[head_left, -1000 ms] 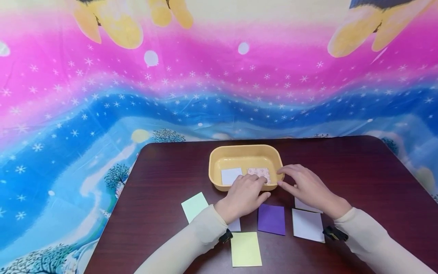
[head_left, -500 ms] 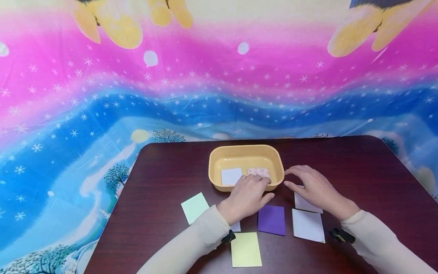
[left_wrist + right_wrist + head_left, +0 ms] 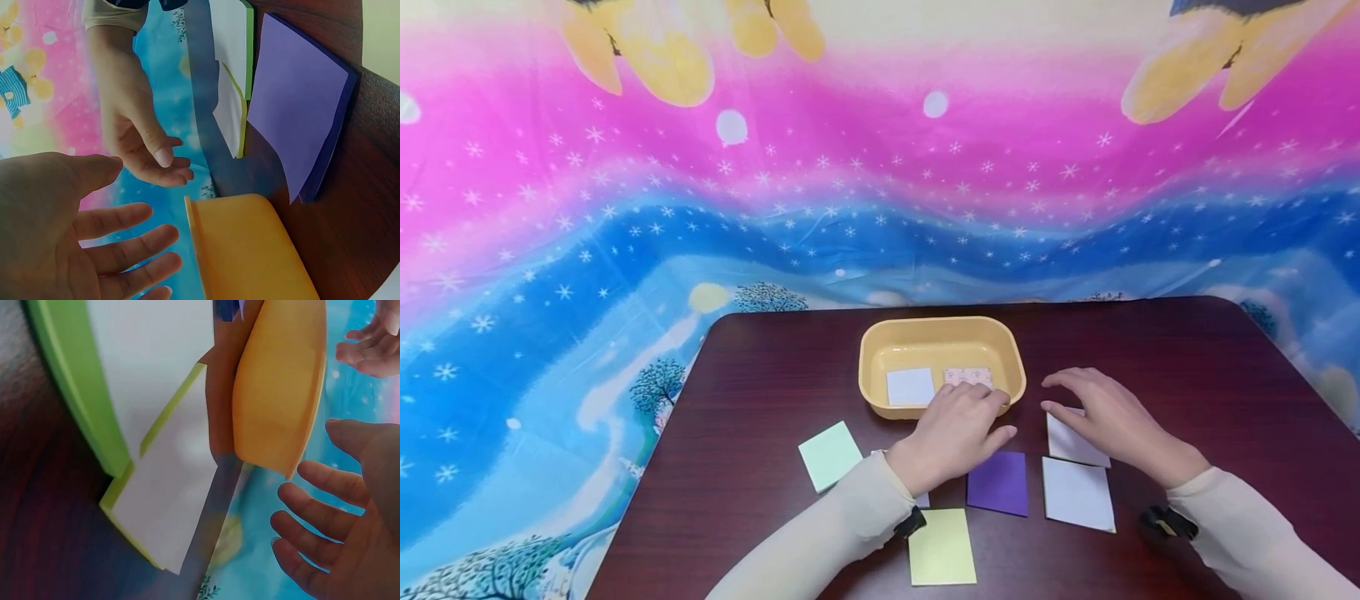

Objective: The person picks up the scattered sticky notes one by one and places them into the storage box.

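My left hand [image 3: 958, 433] hovers over the near rim of a yellow plastic bin [image 3: 942, 327], its fingers loosely bent and holding nothing. In the left wrist view its thumb and fingers are spread apart. To the right of the bin is my right hand [image 3: 1108, 417], also holding nothing, above two white-topped sticky note pads [image 3: 1078, 493] whose sides look green in the right wrist view. Inside the bin lie a white pad [image 3: 910, 387] and a pink patterned pad [image 3: 967, 376], partly hidden by the left fingers. A purple sticky note pad [image 3: 997, 485] sits below the left hand.
On the dark wood table [image 3: 760, 367] are a light green pad [image 3: 830, 456] at the left and a pale yellow pad [image 3: 942, 547] in front. Another pale pad [image 3: 923, 500] is mostly covered by the left wrist. A colourful printed cloth [image 3: 880, 183] hangs behind.
The right hand has drawn away from the bin's right edge, moving right. My left hand has shifted slightly right along the near rim. The bin and pads stay in place.
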`<state>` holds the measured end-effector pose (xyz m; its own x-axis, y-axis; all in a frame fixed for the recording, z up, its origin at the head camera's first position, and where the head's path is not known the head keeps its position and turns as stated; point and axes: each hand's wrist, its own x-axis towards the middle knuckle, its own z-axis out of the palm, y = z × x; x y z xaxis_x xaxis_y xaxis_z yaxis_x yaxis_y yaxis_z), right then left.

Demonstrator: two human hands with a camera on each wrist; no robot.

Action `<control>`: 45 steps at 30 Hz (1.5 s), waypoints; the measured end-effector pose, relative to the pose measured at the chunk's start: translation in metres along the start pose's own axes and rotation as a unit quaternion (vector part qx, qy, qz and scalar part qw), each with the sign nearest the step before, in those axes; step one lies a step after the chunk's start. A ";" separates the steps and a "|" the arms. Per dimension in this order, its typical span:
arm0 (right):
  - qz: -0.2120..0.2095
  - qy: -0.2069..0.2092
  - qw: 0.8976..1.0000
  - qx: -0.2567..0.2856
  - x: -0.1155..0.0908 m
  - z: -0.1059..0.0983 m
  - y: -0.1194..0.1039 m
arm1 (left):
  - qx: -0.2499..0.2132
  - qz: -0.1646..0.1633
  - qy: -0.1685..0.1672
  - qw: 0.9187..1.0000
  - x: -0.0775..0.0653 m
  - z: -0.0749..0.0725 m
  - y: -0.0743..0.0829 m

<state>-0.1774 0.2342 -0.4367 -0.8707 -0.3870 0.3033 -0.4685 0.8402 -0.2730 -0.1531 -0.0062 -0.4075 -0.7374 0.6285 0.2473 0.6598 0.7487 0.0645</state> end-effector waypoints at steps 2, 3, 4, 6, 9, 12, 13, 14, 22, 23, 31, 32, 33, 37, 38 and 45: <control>0.005 -0.006 1.000 0.001 -0.002 0.000 0.001 | 0.004 0.004 0.001 1.000 0.000 0.000 0.002; 0.008 -0.009 1.000 0.002 -0.002 0.000 0.001 | 0.005 0.005 0.000 1.000 0.000 0.000 0.002; 0.012 -0.012 1.000 0.002 -0.003 0.000 0.002 | 0.007 0.006 -0.002 1.000 0.000 0.000 0.003; 0.023 -0.020 1.000 0.004 -0.005 0.000 0.002 | 0.010 0.007 -0.004 1.000 0.001 -0.001 0.004; 0.040 -0.032 0.999 0.007 -0.008 0.000 0.005 | 0.010 0.007 -0.006 1.000 0.001 -0.001 0.006; 0.051 -0.045 0.998 0.009 -0.011 0.001 0.007 | 0.009 0.009 -0.007 1.000 0.001 -0.002 0.008; 0.051 -0.048 0.997 0.010 -0.012 0.001 0.008 | 0.009 0.011 -0.007 1.000 0.001 -0.002 0.009; 0.051 -0.052 0.997 0.009 -0.013 0.001 0.009 | 0.009 0.013 -0.008 1.000 0.001 -0.002 0.010; 0.024 -0.071 0.997 -0.010 -0.018 0.003 0.017 | 0.013 0.023 -0.020 0.999 0.002 0.003 0.016; 0.023 -0.072 0.997 -0.011 -0.019 0.004 0.018 | 0.016 0.024 -0.019 0.999 0.002 0.004 0.016; 0.015 -0.084 0.996 -0.012 -0.021 0.005 0.021 | 0.034 0.045 -0.010 0.998 0.000 0.008 0.021; 0.016 -0.086 0.996 -0.012 -0.021 0.005 0.021 | 0.037 0.048 -0.009 0.998 0.000 0.009 0.022; 0.019 -0.089 0.996 -0.012 -0.021 0.005 0.021 | 0.039 0.051 -0.009 0.998 -0.001 0.010 0.022; 0.038 -0.109 0.993 -0.021 -0.020 0.007 0.021 | 0.047 0.059 -0.016 0.997 -0.002 0.016 0.026; 0.042 -0.114 0.992 -0.025 -0.020 0.007 0.021 | 0.048 0.061 -0.019 0.997 -0.003 0.017 0.027; 0.050 -0.135 0.989 -0.039 -0.023 0.011 0.021 | 0.054 0.068 -0.032 0.996 -0.006 0.028 0.032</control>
<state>-0.1688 0.2569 -0.4595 -0.9249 -0.3796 0.0217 -0.3751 0.9016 -0.2153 -0.1317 0.0196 -0.4345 -0.6525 0.7353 0.1834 0.7374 0.6718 -0.0701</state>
